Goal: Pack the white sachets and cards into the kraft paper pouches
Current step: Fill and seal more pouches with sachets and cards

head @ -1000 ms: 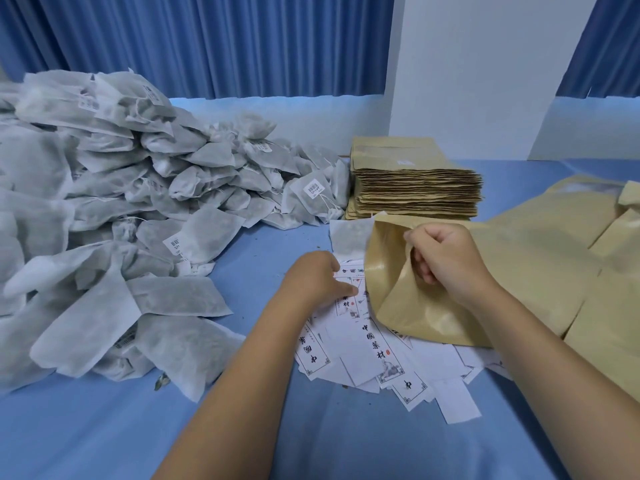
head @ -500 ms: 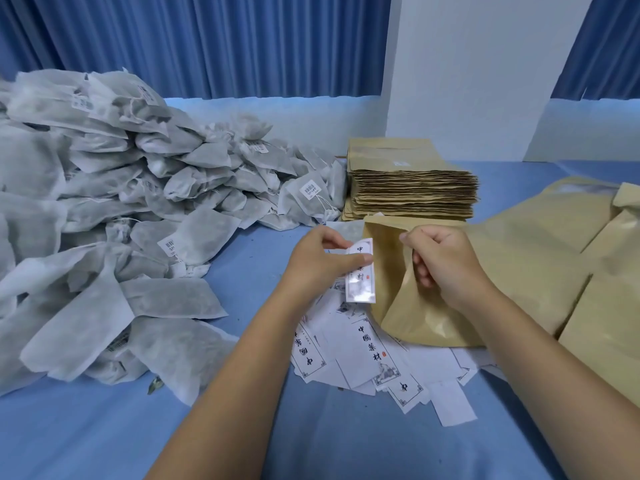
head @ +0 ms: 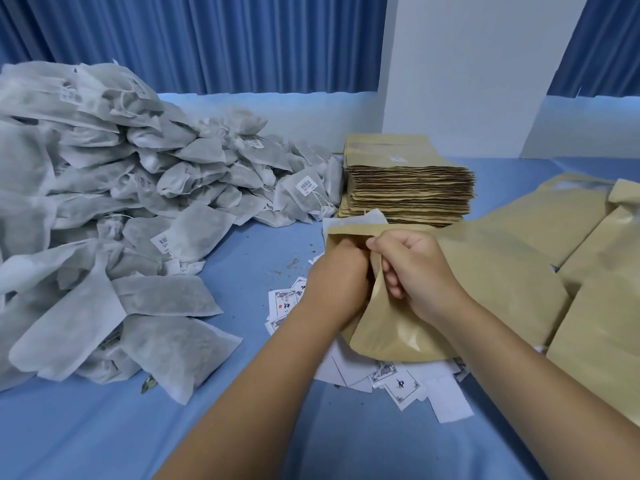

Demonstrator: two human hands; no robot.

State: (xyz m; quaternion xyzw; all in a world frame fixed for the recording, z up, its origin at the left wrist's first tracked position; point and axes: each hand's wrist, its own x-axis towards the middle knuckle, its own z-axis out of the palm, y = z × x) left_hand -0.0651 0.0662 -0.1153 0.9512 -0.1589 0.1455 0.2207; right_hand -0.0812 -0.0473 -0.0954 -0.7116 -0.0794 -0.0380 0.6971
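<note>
- While the right hand [head: 412,271] pinches the front lip of the kraft pouch [head: 485,289], the left hand [head: 337,275] sits in its mouth, fingers hidden, so I cannot tell its grip.
- Cards [head: 401,382] lie under both hands; white sachets [head: 104,202] heap left of the left hand; pouch stack [head: 408,181] beyond.

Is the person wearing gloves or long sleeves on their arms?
No. The left hand and right hand wear no gloves, and both forearms are bare down to the picture's edge: no sleeves, watch or bracelet show.
</note>
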